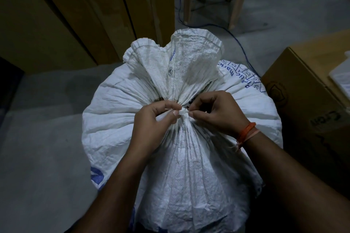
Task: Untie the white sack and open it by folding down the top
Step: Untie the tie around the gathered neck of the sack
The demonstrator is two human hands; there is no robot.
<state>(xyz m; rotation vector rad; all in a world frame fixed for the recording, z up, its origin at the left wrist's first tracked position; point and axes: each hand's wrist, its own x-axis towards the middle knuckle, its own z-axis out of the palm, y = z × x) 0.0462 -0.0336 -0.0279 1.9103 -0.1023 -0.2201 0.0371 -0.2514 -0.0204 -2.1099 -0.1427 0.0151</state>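
Dim room, corners v. dark; sharp at centre, wide-angle bend twd edges.

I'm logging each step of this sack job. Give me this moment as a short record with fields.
sack: white sack, upright, neck bunched and tied
tie: white knot at the neck, not yet undone
left hand: left hand pinching the knot
right hand: right hand pinching the knot from the other side
top: ruffled top standing up, not folded down
nearby: cardboard box to the right

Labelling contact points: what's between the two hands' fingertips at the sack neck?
Head view: a small white knot of the tie, pinched by left hand and right hand on the white sack.
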